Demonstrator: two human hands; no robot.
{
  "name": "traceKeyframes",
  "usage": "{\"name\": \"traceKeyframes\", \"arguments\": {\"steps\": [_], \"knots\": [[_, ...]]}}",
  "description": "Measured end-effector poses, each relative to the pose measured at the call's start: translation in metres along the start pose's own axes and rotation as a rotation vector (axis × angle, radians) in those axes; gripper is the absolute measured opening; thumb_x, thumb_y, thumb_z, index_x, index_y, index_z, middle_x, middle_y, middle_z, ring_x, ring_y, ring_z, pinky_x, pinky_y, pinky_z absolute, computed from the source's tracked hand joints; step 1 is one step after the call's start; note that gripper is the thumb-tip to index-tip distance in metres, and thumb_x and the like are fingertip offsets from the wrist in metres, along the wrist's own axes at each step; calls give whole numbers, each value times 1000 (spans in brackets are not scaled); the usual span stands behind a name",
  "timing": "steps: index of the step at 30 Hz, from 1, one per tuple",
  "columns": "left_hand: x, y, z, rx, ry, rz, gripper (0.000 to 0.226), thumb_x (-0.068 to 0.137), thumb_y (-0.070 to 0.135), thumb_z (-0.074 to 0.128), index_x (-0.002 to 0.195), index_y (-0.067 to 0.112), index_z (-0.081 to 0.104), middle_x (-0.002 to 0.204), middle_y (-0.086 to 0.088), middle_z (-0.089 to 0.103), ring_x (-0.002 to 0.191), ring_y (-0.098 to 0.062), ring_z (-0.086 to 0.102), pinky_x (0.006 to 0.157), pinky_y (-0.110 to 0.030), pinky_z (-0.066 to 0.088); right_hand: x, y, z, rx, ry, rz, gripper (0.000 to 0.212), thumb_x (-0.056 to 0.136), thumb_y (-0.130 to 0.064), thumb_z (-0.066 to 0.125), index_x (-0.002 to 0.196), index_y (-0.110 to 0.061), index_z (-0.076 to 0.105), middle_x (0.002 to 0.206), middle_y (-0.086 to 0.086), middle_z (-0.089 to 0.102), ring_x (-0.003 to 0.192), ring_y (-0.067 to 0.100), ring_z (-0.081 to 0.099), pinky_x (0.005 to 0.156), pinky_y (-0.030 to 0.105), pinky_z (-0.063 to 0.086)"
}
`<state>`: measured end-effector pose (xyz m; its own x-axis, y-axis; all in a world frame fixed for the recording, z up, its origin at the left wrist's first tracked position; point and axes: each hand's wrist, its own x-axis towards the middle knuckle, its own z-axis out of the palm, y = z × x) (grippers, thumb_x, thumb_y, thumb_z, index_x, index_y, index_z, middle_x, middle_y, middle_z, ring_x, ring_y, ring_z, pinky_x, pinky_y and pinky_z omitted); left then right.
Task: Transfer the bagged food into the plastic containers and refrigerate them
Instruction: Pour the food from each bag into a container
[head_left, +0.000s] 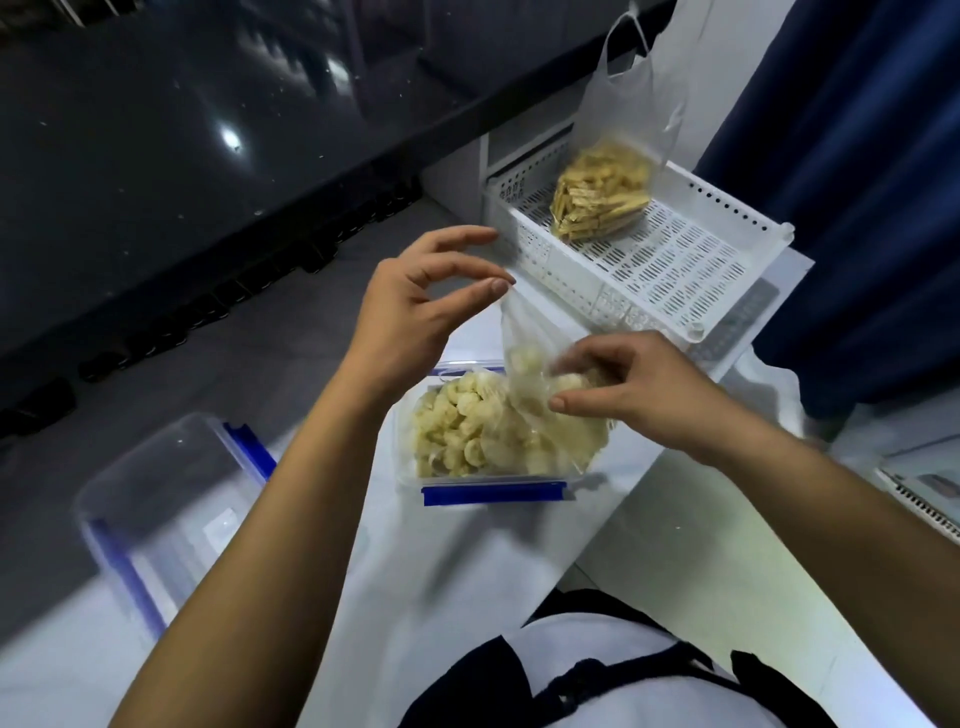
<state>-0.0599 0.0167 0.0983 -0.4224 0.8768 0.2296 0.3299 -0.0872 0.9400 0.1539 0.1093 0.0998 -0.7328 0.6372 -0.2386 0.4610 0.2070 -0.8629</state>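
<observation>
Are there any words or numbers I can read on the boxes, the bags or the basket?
No readable text anywhere.
Empty container: a pale sticker on its base, too blurred to read.
Filled container, clear bag, bag of sticks, white basket: no label or print visible.

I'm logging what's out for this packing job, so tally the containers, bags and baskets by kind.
Clear plastic containers with blue clips: 2, one filled with pale food pieces, one empty
Plastic bags: 2, one held over the filled container, one with tan sticks
White perforated basket: 1
Total: 5
</observation>
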Motion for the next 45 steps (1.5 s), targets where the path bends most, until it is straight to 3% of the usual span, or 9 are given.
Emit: {"name": "traceKeyframes", "arguments": {"steps": [7, 17, 22, 29, 33, 36, 38, 41, 45], "knots": [[-9, 0, -15, -40, 68, 0, 8, 86, 15, 76, 93, 19, 78, 122, 1, 68, 119, -11, 62, 107, -46, 47, -18, 18, 2, 137, 55, 66, 32, 68, -18, 88, 97, -21, 75, 84, 7, 70, 76, 15, 66, 81, 33, 54], [-11, 8, -35, -165, 203, 25, 17, 89, 5, 71, 105, 7, 73, 117, -16, 67, 109, -10, 65, 89, -20, 49, -25, -3, -19, 258, 278, -79, 34, 67, -8, 83, 98, -20, 73, 95, -2, 77, 83, 10, 70, 79, 22, 58], [-14, 5, -41, -283, 260, 29, 10, 90, 6, 70, 94, 12, 76, 110, -7, 72, 108, -15, 66, 92, -25, 50, -28, -9, -20, 356, 378, -235, 29, 65, -25, 84, 93, -22, 77, 95, 10, 75, 86, 26, 67, 87, 38, 58], [-19, -5, -34, -495, 275, -110, 15, 90, 8, 69, 90, 19, 80, 102, 1, 76, 101, -15, 68, 92, -33, 52, -20, -11, -12, 236, 402, -237, 14, 77, 0, 78, 83, -13, 76, 93, 8, 73, 88, 13, 67, 79, 20, 52], [-20, -1, -43, -496, 288, -108, 11, 89, 13, 71, 92, 19, 79, 102, 1, 76, 103, -18, 67, 99, -39, 51, -19, -24, -18, 296, 479, -286, 13, 78, -1, 78, 87, -11, 76, 94, 9, 74, 93, 18, 69, 90, 33, 55], [-19, 4, -48, -503, 297, -89, 10, 88, 16, 71, 93, 19, 79, 102, 2, 76, 103, -17, 67, 100, -39, 50, -25, -35, -18, 258, 549, -416, 18, 81, -1, 76, 92, -15, 75, 94, 11, 68, 88, 10, 67, 83, 25, 55], [-19, 5, -50, -520, 276, -72, 10, 90, 14, 70, 94, 18, 78, 106, 1, 75, 105, -18, 66, 100, -39, 50, -26, -39, -18, 220, 582, -481, 21, 83, -1, 75, 96, -17, 73, 100, 13, 64, 91, 9, 64, 83, 22, 53], [-20, 0, -50, -458, 114, -91, 22, 89, 17, 70, 110, 15, 72, 115, -1, 71, 111, -20, 63, 103, -41, 49, -19, -31, -13, 314, 532, -408, 17, 80, -9, 78, 95, -15, 74, 97, 11, 68, 90, 20, 64, 89, 38, 56], [-33, -18, -41, -398, -185, -209, 70, 73, 21, 78, 138, 13, 54, 139, -8, 60, 131, -25, 55, 112, -44, 43, -25, 0, -1, 528, 429, -233, 58, 66, -30, 86, 120, -20, 68, 113, 5, 71, 104, 22, 69, 91, 35, 56]]}}
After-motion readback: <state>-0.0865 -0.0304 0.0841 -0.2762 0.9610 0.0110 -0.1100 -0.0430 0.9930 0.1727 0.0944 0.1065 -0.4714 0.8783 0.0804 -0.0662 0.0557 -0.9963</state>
